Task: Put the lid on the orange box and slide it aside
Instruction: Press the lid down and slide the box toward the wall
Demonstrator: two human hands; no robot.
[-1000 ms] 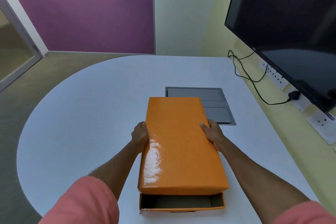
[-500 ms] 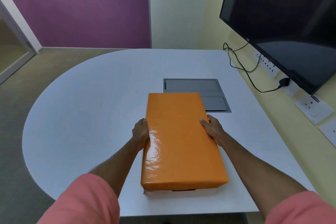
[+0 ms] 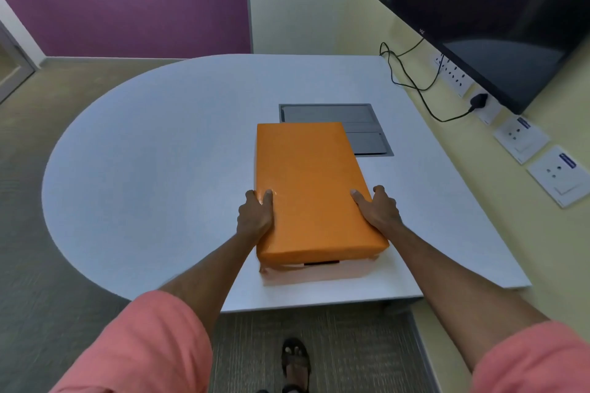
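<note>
The orange lid (image 3: 308, 182) covers the orange box, of which only a thin strip of the near wall (image 3: 319, 264) shows under the lid's front edge. The box lies lengthwise on the white table (image 3: 153, 169), right of its middle. My left hand (image 3: 255, 212) grips the lid's left side near the front, thumb on top. On the right side my right hand (image 3: 378, 209) holds the lid the same way.
A grey flap panel (image 3: 367, 137) is set into the table just beyond the box. A dark screen (image 3: 479, 9) hangs on the right wall with a black cable (image 3: 412, 83) and wall sockets (image 3: 520, 137). The table's near edge lies close in front of the box. My foot (image 3: 295, 360) shows below.
The lid has come down over the box, hiding the open interior seen before. My hands have slid back along the lid's sides toward its near end.
</note>
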